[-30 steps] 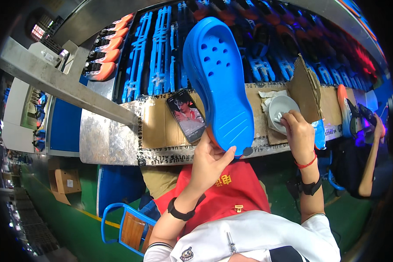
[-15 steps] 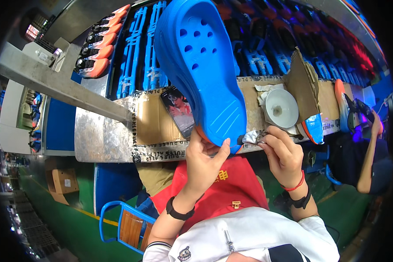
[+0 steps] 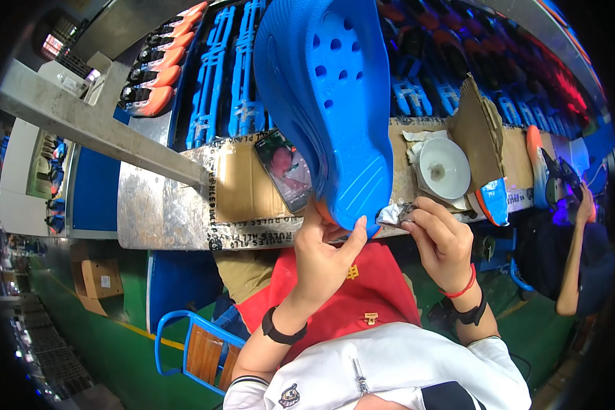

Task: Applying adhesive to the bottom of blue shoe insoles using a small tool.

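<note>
Holding a blue clog [image 3: 328, 102] up over the near edge of the tabletop [image 3: 157, 205], the left hand [image 3: 321, 260] has its grip closed around the heel, thumb pressed on the sole. The right hand [image 3: 441, 239] pinches a small grey cloth [image 3: 393, 213] tight against that heel. Behind the clog a phone [image 3: 283, 171] lies on a sheet of cardboard [image 3: 242, 188], partly hidden by the shoe. Toward the right end of the tabletop sits a white dish [image 3: 444, 167], with a folded cardboard flap [image 3: 475, 130] standing beside it. Blue racks [image 3: 215, 75] run along the far side, with orange shoes [image 3: 160, 61] at the far left. Another person [image 3: 581, 260] sits at the right. A blue chair [image 3: 198, 348] stands on the green floor [image 3: 96, 348].
</note>
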### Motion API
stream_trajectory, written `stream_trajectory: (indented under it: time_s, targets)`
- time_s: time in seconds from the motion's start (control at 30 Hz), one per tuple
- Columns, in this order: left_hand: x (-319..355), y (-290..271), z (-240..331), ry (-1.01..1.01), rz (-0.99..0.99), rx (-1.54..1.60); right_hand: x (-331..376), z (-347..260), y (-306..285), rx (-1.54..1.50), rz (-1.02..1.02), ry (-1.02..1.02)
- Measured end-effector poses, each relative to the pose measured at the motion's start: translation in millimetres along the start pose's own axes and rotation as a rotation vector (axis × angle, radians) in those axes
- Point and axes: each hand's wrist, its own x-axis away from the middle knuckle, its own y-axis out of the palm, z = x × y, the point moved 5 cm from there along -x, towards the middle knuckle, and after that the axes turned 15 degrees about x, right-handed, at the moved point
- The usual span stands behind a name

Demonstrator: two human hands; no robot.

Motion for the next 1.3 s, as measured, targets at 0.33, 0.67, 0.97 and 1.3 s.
stream_trajectory:
  time_s: [0.33, 0.67, 0.97, 1.3]
  targets:
    - [-1.0, -3.8, -5.1, -0.006, -0.016, -0.015, -1.9, 1.2, -0.7, 0.090, 0.011, 0.028]
    - [-22.5, -10.2, 32.0, 0.129, -0.124, -0.025, 5.1, 20.6, -24.9, 0.084, 0.187, 0.142]
    - [-145.9, 8.5, 186.1, 0.186, -0.224, 0.262, 15.8, 27.8, -32.7, 0.096, 0.196, 0.197]
    - [-136.7, 19.9, 144.9, 0.000, -0.402, 0.037, 19.2, 34.4, -14.6, 0.066, 0.155, 0.244]
